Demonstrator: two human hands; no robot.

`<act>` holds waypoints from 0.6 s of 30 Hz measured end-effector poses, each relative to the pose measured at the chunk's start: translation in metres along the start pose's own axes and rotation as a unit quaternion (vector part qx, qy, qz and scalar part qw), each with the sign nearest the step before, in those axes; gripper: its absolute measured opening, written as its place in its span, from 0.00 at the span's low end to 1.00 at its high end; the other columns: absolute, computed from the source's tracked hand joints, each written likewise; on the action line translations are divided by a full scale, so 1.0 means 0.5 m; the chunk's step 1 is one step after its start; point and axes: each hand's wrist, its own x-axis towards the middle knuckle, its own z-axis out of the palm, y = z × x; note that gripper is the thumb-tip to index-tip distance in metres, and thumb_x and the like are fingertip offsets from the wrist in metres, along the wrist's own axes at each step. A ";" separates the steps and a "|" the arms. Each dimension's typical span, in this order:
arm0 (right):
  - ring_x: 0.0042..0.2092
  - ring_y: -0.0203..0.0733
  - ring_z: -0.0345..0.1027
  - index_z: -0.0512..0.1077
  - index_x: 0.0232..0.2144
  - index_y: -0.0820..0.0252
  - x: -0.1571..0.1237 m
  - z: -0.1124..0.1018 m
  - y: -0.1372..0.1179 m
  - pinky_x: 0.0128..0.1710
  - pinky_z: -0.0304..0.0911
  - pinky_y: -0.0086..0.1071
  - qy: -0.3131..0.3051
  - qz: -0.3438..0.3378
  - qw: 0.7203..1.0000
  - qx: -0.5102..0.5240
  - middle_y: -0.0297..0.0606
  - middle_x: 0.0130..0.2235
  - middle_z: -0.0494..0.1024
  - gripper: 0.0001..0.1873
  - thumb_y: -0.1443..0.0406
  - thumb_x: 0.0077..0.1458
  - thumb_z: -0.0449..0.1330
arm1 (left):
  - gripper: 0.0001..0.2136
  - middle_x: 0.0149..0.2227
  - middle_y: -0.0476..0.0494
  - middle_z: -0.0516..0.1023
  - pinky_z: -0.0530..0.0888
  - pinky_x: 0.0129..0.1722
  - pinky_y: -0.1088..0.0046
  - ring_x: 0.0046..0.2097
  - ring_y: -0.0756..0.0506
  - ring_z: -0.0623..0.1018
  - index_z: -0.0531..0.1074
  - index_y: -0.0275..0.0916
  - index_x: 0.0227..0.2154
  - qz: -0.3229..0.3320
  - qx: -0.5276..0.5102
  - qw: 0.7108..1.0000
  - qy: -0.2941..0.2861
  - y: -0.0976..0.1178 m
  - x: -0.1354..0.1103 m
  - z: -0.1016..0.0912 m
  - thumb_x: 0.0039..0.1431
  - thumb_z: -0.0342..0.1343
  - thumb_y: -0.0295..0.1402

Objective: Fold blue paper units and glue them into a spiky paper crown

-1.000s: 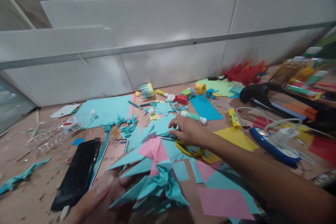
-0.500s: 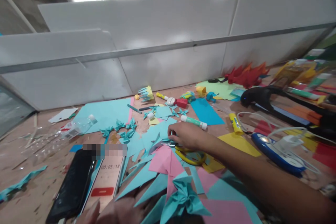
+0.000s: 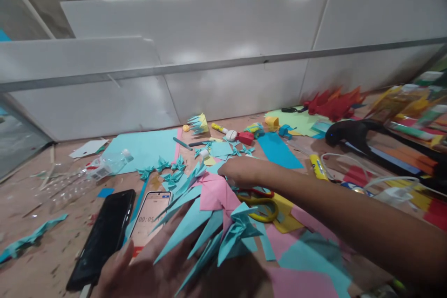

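My left hand (image 3: 153,272) is low at the front, palm up, and carries a spiky teal folded-paper piece (image 3: 213,233) with long pointed tips. My right hand (image 3: 240,172) reaches across the middle of the desk, its fingers curled down over pink paper (image 3: 216,193) and teal scraps; what it pinches is hidden. Yellow-and-red scissors (image 3: 260,205) lie just under my right wrist. Small teal folded pieces (image 3: 167,170) sit left of that hand.
Two phones (image 3: 104,237) lie at the front left, one showing a timer (image 3: 150,216). Glue sticks (image 3: 318,166), coloured sheets (image 3: 279,149), a crushed plastic bottle (image 3: 104,165), red folded shapes (image 3: 331,102), a black device (image 3: 352,130) and white cables (image 3: 384,186) crowd the desk. White partition panels (image 3: 209,74) close the back.
My left hand has lifted the teal spiky piece higher and towards the middle. My right hand stayed near the pink paper and closed its fingers downward. The view shifted slightly.
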 end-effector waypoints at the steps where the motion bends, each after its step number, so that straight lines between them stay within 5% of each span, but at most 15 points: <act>1: 0.34 0.50 0.77 0.80 0.33 0.59 0.000 0.002 -0.002 0.27 0.59 0.32 0.000 -0.002 1.000 -0.004 0.46 0.34 0.84 0.09 0.71 0.50 0.62 | 0.31 0.64 0.49 0.70 0.57 0.69 0.58 0.69 0.37 0.63 0.73 0.50 0.59 0.002 -0.005 1.000 -0.005 -0.002 0.003 0.000 0.55 0.53 0.57; 7: 0.33 0.48 0.76 0.77 0.26 0.62 0.009 0.021 0.003 0.29 0.60 0.32 0.036 -0.019 0.999 -0.008 0.45 0.30 0.81 0.03 0.69 0.51 0.65 | 0.33 0.63 0.42 0.72 0.60 0.68 0.55 0.67 0.33 0.66 0.72 0.44 0.60 0.083 -0.063 0.994 -0.025 -0.043 0.031 0.002 0.58 0.48 0.57; 12: 0.38 0.44 0.74 0.74 0.40 0.59 -0.047 -0.001 0.025 0.36 0.64 0.32 0.155 0.025 0.986 0.050 0.44 0.41 0.80 0.09 0.66 0.66 0.53 | 0.35 0.65 0.38 0.68 0.55 0.69 0.54 0.69 0.32 0.62 0.69 0.41 0.63 0.064 -0.076 0.995 -0.025 -0.047 0.031 -0.007 0.59 0.49 0.57; 15: 0.32 0.38 0.71 0.71 0.39 0.58 -0.116 -0.009 0.012 0.32 0.66 0.28 0.344 0.028 0.875 0.339 0.36 0.32 0.76 0.09 0.62 0.68 0.53 | 0.33 0.67 0.39 0.66 0.52 0.70 0.52 0.70 0.33 0.59 0.67 0.42 0.63 0.048 -0.038 0.997 -0.037 -0.041 0.034 -0.007 0.60 0.51 0.54; 18: 0.36 0.36 0.71 0.72 0.40 0.55 -0.166 0.000 -0.019 0.35 0.69 0.27 0.414 -0.014 0.794 0.444 0.36 0.38 0.75 0.04 0.63 0.67 0.57 | 0.32 0.66 0.39 0.67 0.54 0.69 0.49 0.69 0.30 0.61 0.66 0.43 0.64 0.029 -0.010 0.999 -0.041 -0.043 0.046 0.003 0.61 0.51 0.54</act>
